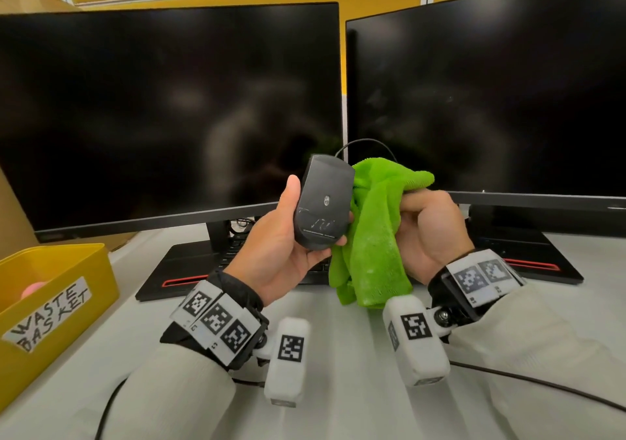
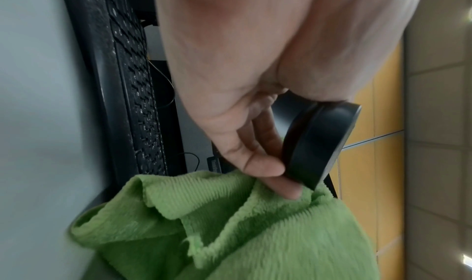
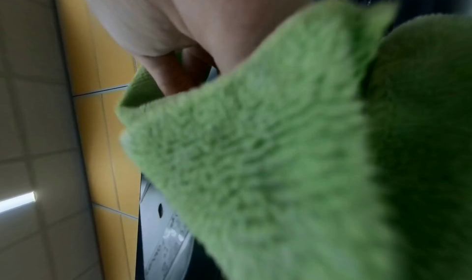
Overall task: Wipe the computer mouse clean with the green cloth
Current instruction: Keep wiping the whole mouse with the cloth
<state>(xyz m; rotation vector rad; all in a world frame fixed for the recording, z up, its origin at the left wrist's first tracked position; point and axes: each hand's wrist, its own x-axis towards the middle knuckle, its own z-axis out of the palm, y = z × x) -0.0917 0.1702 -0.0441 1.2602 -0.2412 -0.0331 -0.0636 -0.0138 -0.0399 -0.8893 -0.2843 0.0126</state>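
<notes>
Mouse (image 1: 321,202) held in left hand (image 1: 288,246) just left of cloth (image 1: 376,236) in right hand (image 1: 433,233), before two side-by-side monitors (image 1: 169,118); waste basket (image 1: 57,290) far left on desk (image 1: 338,389).

Left hand (image 1: 288,236) gripping, right hand (image 1: 437,233) clenched, both raised.

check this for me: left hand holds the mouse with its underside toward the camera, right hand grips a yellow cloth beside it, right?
Not quite: the cloth is green, not yellow, as the head view shows. The rest holds: the left hand holds the mouse underside up, and the right hand grips the cloth beside it.
</notes>
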